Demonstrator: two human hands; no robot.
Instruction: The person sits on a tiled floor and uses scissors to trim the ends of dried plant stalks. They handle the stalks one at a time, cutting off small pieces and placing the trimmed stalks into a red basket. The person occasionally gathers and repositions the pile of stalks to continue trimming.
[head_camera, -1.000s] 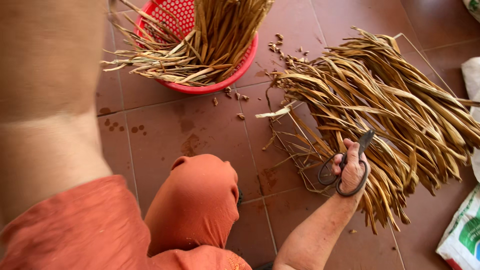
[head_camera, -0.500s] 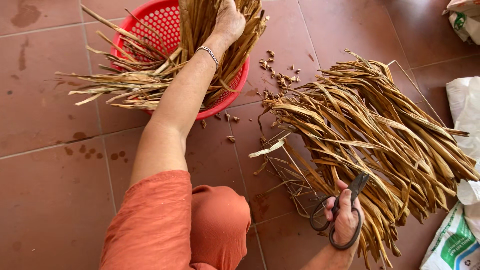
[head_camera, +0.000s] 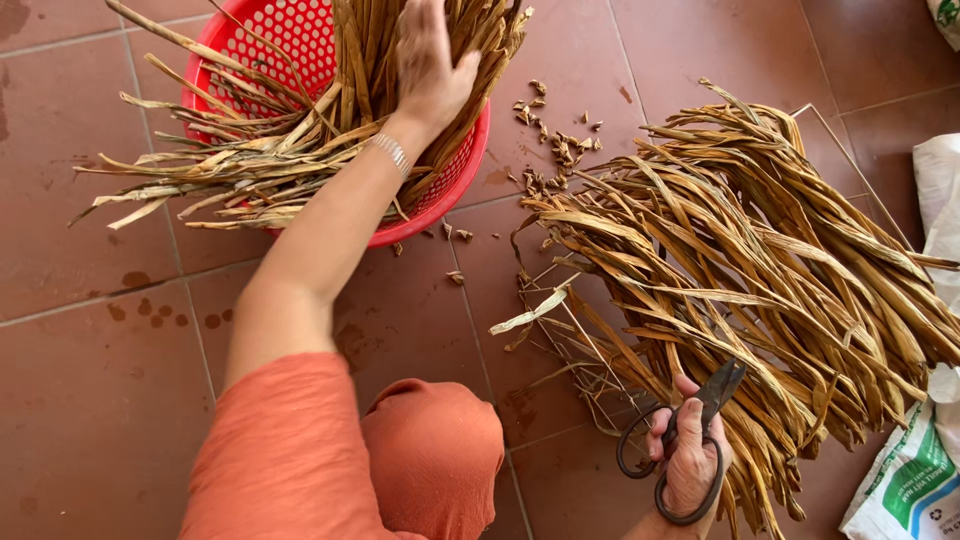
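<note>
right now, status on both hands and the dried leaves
Left hand pressing dried leaves in red basket. Right hand holds scissors. Loose pile beside.

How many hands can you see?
2. The left hand is up top, pressing dry leaves in the red basket. The right hand is at the bottom, holding scissors beside the big leaf pile.

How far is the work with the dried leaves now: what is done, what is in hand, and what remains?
Done: a bundle of dried leaves lies in the red basket, and cut-off bits are scattered on the tile floor. In hand: the left hand rests on the leaves in the basket; the right hand holds black scissors. Left: a large pile of leaves on a wire rack.
</note>
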